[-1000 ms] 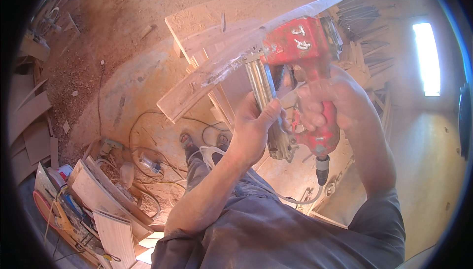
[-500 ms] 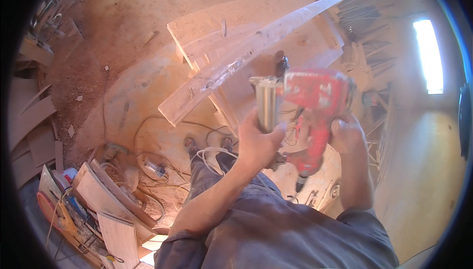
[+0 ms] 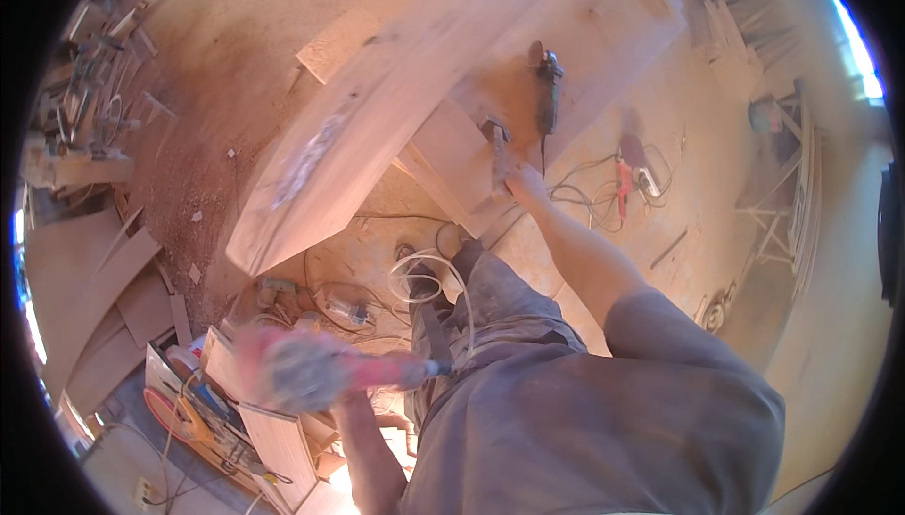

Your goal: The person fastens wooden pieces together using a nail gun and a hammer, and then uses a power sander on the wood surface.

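Note:
A red nail gun point(image 3: 377, 371), smeared by motion, is held at the lower left by my left hand point(image 3: 350, 406); the tool hides most of its fingers. My right hand point(image 3: 522, 181) reaches out over the worktop point(image 3: 603, 72) and closes on what looks like a hammer point(image 3: 499, 152), dark head pointing away from me. Just right of the hammer lies an angle grinder point(image 3: 549, 91) with a dark body. Across the worktop runs a long curved wooden piece point(image 3: 377, 105), its near end jutting out to the left.
A pale coiled hose point(image 3: 421, 281) hangs by my legs. Cords and a red power tool point(image 3: 624, 185) lie on the floor at right. Wooden panels point(image 3: 275, 449) and more tools stand at lower left. Sheet offcuts point(image 3: 94, 265) lean further left; a wooden rack point(image 3: 782, 204) stands at right.
The nail gun has swung from in front of me to the lower left, in my left hand. My right hand has left it and gone to the hammer. The view has shifted.

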The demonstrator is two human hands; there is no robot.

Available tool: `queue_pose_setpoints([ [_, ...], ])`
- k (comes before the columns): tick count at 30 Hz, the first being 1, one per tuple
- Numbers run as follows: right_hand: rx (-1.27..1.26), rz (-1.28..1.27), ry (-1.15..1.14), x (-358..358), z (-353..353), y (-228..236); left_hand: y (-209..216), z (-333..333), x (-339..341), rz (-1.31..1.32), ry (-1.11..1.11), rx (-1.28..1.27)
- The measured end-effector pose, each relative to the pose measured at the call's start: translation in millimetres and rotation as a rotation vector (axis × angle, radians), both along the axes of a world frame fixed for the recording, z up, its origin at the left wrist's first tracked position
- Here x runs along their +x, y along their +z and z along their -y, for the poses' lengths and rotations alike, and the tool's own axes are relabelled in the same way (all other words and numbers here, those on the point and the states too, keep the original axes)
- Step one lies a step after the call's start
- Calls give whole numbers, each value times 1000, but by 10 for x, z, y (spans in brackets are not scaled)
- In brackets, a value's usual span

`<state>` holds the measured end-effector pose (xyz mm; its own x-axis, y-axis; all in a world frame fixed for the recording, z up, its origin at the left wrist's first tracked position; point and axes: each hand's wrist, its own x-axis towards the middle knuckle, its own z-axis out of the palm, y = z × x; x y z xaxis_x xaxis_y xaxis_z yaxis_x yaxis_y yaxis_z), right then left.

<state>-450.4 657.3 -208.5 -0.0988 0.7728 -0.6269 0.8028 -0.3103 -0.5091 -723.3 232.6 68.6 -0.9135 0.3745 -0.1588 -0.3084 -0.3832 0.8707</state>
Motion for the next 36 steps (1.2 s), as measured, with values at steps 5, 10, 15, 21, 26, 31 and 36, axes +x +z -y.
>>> queue_pose_setpoints([
  [5, -819, -728, -908, -698, 125, 802, 530, 31, 75, 80, 168, -102],
  [10, -649, -778, -404, -767, -277, 622, 1044, -615, 40, 76, 167, 40],
  [15, -340, -650, -73, -500, 411, 1947, 1309, -811, -94, 1, 290, -49],
  [21, 100, -594, 186, -535, 714, 3504, 1146, -917, -414, 78, 229, 135],
  [26, 434, -441, 630, -1218, 625, 4323, 892, -927, -482, 158, 205, 197],
  [31, 603, -398, 882, -1740, 916, 4692, 764, -911, -485, 139, 177, 238],
  [36, 549, -96, 1108, -1962, 837, 4418, 880, -1021, -467, 203, 302, 169],
])
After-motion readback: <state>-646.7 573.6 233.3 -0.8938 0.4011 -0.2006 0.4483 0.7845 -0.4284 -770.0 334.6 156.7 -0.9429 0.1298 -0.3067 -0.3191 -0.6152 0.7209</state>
